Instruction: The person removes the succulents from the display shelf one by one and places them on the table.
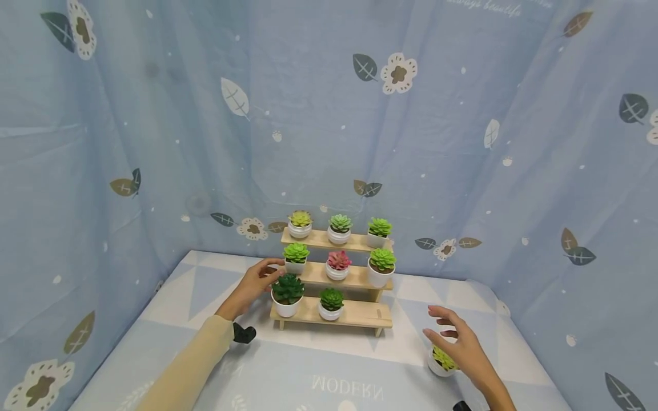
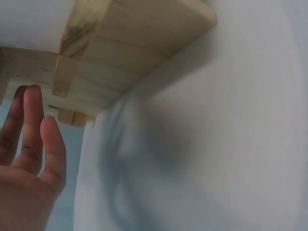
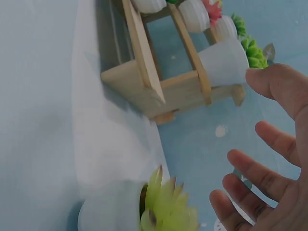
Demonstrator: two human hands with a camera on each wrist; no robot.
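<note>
My left hand (image 1: 257, 282) is at the left end of a three-step wooden stand (image 1: 360, 311), fingertips close to a dark green succulent (image 1: 288, 288) in a white pot on the bottom step and a light green succulent (image 1: 295, 252) on the middle step. In the left wrist view its fingers (image 2: 33, 125) reach up beside the stand's underside, holding nothing visible. Over on the right, my right hand (image 1: 460, 342) hovers with spread, slightly bent fingers, partly covering a yellow-green succulent (image 1: 443, 358) in a white pot on the table. The right wrist view shows that plant (image 3: 168, 204) apart from the fingers.
On the top step stand three potted succulents, one of them pale green (image 1: 340, 224). A pink succulent (image 1: 338, 261) and a bright green one (image 1: 382, 260) share the middle step; another green one (image 1: 331, 299) is below. A patterned cloth (image 1: 329, 142) hangs behind the table (image 1: 288, 365).
</note>
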